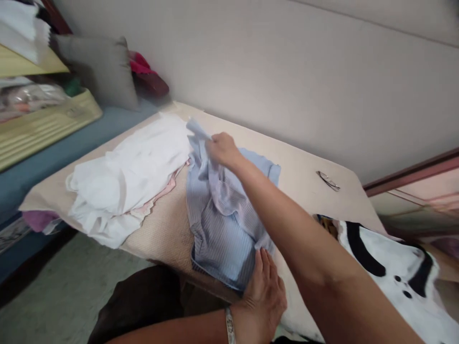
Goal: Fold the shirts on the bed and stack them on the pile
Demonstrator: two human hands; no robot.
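A light blue striped shirt [225, 239] lies partly bunched on the padded table top, its near edge at the table's front. Reaching across it, my right hand [224, 149] is closed on a gathered part of the shirt near its far left corner, and that part is lifted. My left hand [263, 291], with a bracelet [230, 325] at the wrist, rests its stretched fingers on the shirt's near right corner; its thumb is hidden. Left of the shirt, a pile of white clothing [132, 167] lies with a pink garment [168, 187] showing beneath.
Eyeglasses [327, 181] lie on the table [304, 165] at the right. A white garment with black trim [387, 263] lies at the near right. Beyond the left end are a grey cushion [98, 71] and a yellow basket [46, 124]. A wall [272, 67] runs behind.
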